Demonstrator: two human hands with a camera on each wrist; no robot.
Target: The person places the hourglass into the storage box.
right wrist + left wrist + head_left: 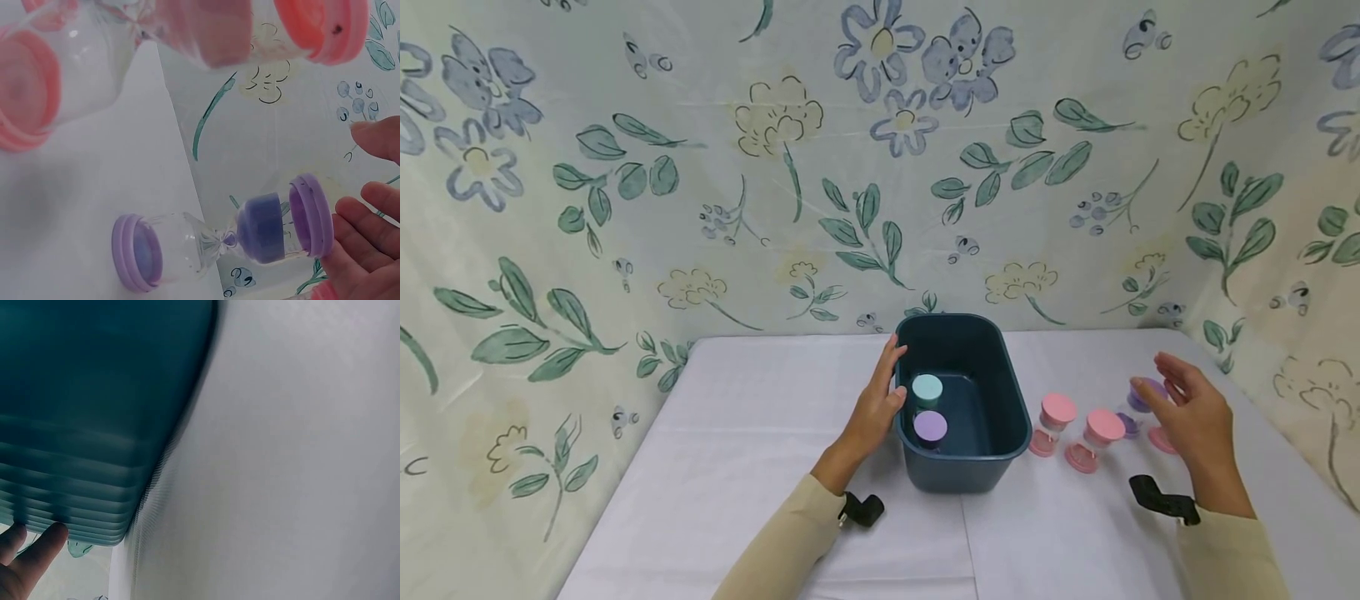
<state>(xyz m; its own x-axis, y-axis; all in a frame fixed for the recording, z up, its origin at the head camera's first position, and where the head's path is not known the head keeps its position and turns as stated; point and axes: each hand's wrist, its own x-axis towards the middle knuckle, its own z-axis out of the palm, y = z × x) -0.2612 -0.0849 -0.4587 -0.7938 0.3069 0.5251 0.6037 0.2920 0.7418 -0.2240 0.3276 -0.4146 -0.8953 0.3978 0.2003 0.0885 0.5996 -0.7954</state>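
I'm holding my right hand (pixel 1201 412) wide, the purple hourglass (pixel 261 228) just beside its fingers probably needing a gentle pinch, while my left hand (pixel 872 412) is bracing the teal bin (pixel 962 475) with straight fingers.

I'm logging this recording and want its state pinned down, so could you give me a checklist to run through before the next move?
1. Bin steadied: ok, the left hand touches its side.
2. Room inside: ok, bare floor shows right of the mint-capped timer and purple-capped timer.
3. Purple timer on the table upright: ok.
4. Right hand gripping it: not ok, the thumb stands apart from its cap.
5. Fingers touching that cap: cannot tell.
6. Straight low path to bin: not ok, two pink timers stand between.
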